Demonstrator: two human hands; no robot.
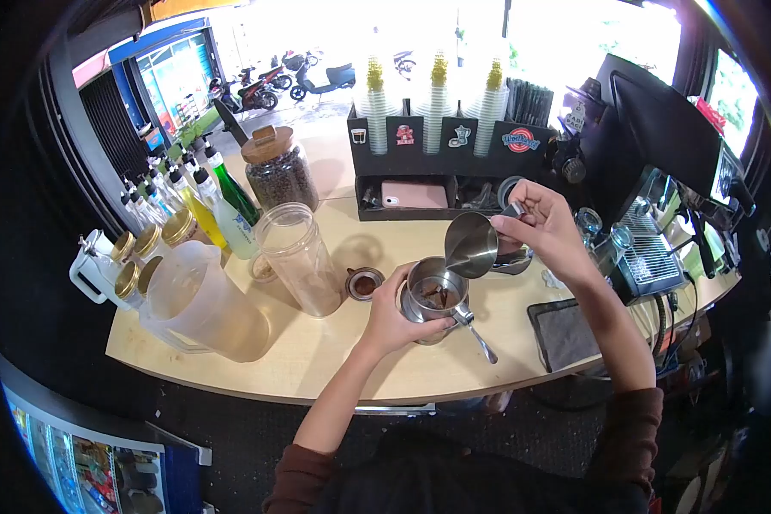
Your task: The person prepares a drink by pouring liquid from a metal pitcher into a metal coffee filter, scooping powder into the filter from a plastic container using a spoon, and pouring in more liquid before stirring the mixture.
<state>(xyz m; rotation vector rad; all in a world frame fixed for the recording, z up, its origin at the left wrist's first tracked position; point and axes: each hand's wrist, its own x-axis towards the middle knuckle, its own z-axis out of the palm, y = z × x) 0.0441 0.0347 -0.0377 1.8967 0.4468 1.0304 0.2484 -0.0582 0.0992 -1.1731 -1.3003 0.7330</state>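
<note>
My left hand wraps round the side of a round steel container, which stands on the counter with dark brown contents inside. A metal handle sticks out from its right side, toward me. Above it, my right hand grips the handle of a steel pitcher, tilted with its lip over the container's opening. Whether liquid is flowing from it I cannot make out. Beside my left hand lies a small round metal dish holding something brown.
On the left of the wooden counter stand a frosted jug, a clear tall jar, a coffee bean jar and several bottles. A cup organizer is behind. At right are a dark cloth and an espresso machine.
</note>
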